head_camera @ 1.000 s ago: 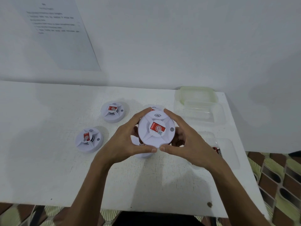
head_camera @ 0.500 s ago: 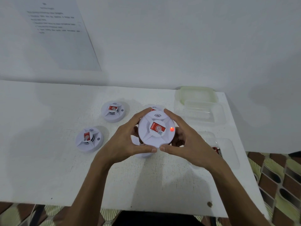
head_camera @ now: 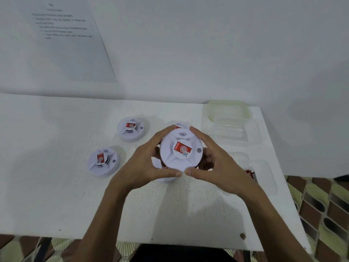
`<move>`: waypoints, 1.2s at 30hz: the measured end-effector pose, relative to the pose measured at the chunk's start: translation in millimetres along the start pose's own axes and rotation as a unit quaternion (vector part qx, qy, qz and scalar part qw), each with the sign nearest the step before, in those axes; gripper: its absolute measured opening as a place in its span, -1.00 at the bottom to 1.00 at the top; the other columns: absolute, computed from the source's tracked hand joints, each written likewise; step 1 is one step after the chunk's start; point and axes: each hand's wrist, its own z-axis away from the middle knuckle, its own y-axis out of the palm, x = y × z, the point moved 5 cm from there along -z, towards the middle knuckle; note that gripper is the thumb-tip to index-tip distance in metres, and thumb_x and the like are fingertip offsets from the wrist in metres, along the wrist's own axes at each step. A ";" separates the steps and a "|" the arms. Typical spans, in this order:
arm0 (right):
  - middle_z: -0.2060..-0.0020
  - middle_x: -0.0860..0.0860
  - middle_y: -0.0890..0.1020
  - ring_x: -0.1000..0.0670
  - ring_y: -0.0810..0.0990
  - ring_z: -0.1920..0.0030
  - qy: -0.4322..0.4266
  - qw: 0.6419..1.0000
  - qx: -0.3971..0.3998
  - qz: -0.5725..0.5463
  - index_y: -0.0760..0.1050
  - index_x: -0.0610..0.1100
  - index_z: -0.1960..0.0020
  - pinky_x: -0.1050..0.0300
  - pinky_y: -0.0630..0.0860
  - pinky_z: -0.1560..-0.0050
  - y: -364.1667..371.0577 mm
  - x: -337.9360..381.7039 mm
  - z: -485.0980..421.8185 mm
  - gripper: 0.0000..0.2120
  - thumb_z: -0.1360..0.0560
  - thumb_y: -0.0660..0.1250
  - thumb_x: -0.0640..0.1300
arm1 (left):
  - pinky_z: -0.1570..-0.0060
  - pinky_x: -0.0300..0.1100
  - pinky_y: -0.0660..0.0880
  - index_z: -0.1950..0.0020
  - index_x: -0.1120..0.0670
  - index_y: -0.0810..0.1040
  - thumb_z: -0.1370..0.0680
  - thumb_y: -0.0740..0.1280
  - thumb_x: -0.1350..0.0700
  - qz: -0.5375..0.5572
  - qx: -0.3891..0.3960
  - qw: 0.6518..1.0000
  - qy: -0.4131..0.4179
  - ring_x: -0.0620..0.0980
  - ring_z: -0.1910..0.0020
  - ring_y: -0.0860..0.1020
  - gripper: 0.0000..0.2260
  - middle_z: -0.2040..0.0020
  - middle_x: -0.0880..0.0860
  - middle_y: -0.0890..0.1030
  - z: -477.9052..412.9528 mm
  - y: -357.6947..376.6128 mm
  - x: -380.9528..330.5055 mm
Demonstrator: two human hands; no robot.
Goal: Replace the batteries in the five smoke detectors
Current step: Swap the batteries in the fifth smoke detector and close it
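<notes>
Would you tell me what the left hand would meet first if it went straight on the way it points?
The left hand grips the raised smoke detector; beyond that, probably the half-hidden detector behind it, though depth is unclear.

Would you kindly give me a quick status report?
Left hand and right hand grip the detector by its rim. Detector held above table, label up. Nothing in the way.

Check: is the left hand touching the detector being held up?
Touching. Head view: the left hand curls thumb and fingers round the rim of the raised smoke detector; the right hand grips the opposite side.
</notes>
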 end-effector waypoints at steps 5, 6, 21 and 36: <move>-0.03 -0.04 0.61 -0.18 0.57 0.16 -0.001 1.000 -0.004 0.009 0.09 0.43 -0.43 -0.06 0.63 0.13 0.1 0.9 1.3 -0.14 -0.40 0.54 -0.07 | -0.02 -0.37 0.47 -0.42 -0.26 0.16 -0.30 0.55 0.02 -0.005 0.001 1.000 0.003 -0.19 -0.25 0.42 -0.18 -0.30 -0.38 0.37 1.1 0.2 0.6; -0.03 -0.04 0.61 -0.17 0.57 0.16 -0.002 1.000 -0.004 0.009 0.09 0.43 -0.43 -0.06 0.63 0.13 0.3 1.1 1.3 -0.14 -0.40 0.53 -0.07 | -0.02 -0.38 0.47 -0.42 -0.26 0.16 -0.30 0.55 0.02 -0.005 0.001 1.000 0.003 -0.19 -0.25 0.42 -0.18 -0.30 -0.38 0.37 1.0 0.3 0.9; 0.04 0.10 0.63 0.02 0.57 0.24 0.006 1.000 -0.013 0.006 0.09 0.39 -0.46 0.13 0.61 0.15 8.4 5.1 1.1 -0.13 -0.40 0.54 -0.08 | 0.01 -0.41 0.47 -0.41 -0.27 0.15 -0.31 0.54 -0.01 -0.006 0.001 1.000 -0.004 -0.25 -0.21 0.44 -0.19 -0.28 -0.43 0.37 3.8 -5.5 8.0; -0.03 0.23 0.58 0.24 0.58 0.17 0.026 0.998 -0.020 0.058 0.19 0.14 -0.43 0.39 0.51 0.18 82.8 25.0 -74.7 -0.24 -0.37 0.54 0.01 | 0.10 -0.22 0.58 -0.37 -0.11 0.23 -0.24 0.56 -0.14 -0.044 -0.102 0.992 -0.059 -0.10 0.01 0.57 -0.19 -0.23 -0.22 0.45 29.9 -92.6 62.9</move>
